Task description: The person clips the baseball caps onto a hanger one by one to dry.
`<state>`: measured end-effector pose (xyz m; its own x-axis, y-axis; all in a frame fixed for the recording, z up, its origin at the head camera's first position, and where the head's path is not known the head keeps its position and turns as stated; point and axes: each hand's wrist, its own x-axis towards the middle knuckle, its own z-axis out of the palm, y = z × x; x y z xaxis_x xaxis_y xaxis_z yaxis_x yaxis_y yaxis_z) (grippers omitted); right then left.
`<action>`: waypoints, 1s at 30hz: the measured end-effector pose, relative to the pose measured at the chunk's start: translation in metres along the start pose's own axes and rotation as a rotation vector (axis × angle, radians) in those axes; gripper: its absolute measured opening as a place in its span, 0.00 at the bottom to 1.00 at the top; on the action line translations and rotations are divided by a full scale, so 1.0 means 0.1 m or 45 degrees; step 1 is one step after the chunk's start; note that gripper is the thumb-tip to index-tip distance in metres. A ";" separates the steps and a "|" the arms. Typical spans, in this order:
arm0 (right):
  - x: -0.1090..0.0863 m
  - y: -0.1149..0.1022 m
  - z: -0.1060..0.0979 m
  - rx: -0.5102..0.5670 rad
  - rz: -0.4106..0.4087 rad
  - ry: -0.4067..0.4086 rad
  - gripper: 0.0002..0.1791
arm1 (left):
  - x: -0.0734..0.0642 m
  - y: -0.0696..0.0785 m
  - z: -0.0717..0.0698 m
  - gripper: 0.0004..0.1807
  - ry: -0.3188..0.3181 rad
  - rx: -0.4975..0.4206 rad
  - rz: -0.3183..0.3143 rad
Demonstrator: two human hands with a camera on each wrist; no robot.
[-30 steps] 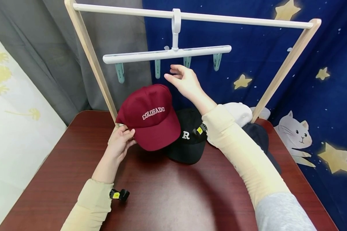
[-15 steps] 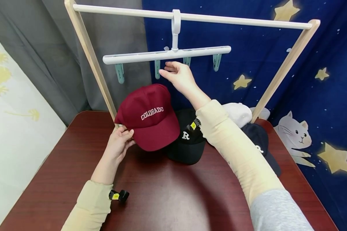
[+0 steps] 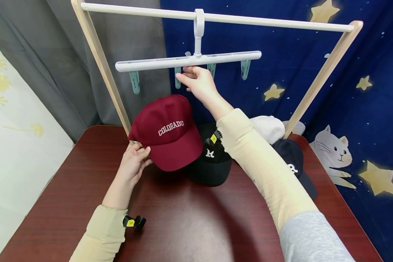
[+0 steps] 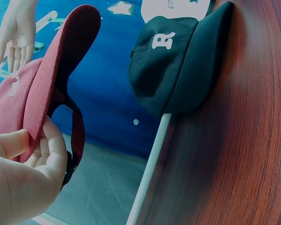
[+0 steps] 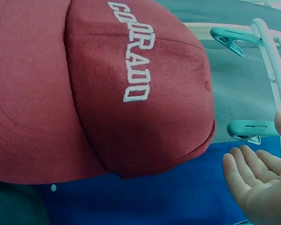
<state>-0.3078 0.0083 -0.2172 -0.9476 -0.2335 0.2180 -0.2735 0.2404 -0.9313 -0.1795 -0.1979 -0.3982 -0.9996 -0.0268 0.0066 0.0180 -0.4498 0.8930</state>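
My left hand (image 3: 134, 162) pinches the edge of a dark red baseball cap (image 3: 165, 123) lettered "COLORADO", thumb over the brim's left corner. The cap is held up, tilted, above the table. My right hand (image 3: 199, 84) is raised with fingers extended beside a teal clothespin (image 5: 253, 127), the second from the left under a white clip hanger (image 3: 150, 64). In the right wrist view a gap shows between these fingers and the clothespin. Other teal clothespins hang from the same bar, among them one at its left end (image 3: 135, 83).
The hanger hooks over the white rod (image 3: 265, 21) of a wooden-sided rack. Behind the red cap lies a black cap (image 3: 213, 171) with a white R. A white cap (image 3: 269, 127) and a dark navy cap (image 3: 289, 156) lie at the right on the brown table (image 3: 183, 218).
My right hand has moved left and slightly up toward the second clothespin. The left hand and the red cap have stayed almost in place.
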 end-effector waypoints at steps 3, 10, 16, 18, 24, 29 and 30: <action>0.02 -0.01 0.01 0.003 -0.004 0.019 0.24 | -0.01 0.00 0.00 0.06 0.005 -0.018 0.008; 0.03 -0.04 0.02 0.027 0.038 0.053 0.23 | -0.02 -0.01 -0.01 0.09 0.022 -0.051 0.030; 0.03 -0.03 0.05 0.123 0.070 0.033 0.23 | -0.04 -0.02 -0.01 0.07 0.016 -0.055 0.024; 0.04 -0.02 0.06 0.135 0.069 0.032 0.22 | -0.04 -0.02 -0.02 0.06 0.011 -0.053 0.023; 0.04 0.00 0.06 0.123 0.067 0.048 0.23 | -0.06 -0.03 -0.02 0.06 0.006 -0.065 0.035; 0.03 0.02 0.05 0.123 0.071 0.045 0.22 | -0.08 -0.03 -0.02 0.06 0.010 -0.069 0.036; 0.02 0.02 0.05 0.120 0.073 0.044 0.22 | -0.08 -0.03 -0.02 0.06 0.011 -0.073 0.037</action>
<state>-0.3099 0.0039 -0.2199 -0.9669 -0.1887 0.1719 -0.2034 0.1623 -0.9655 -0.1716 -0.1982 -0.4024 -0.9985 -0.0478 0.0279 0.0481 -0.4988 0.8654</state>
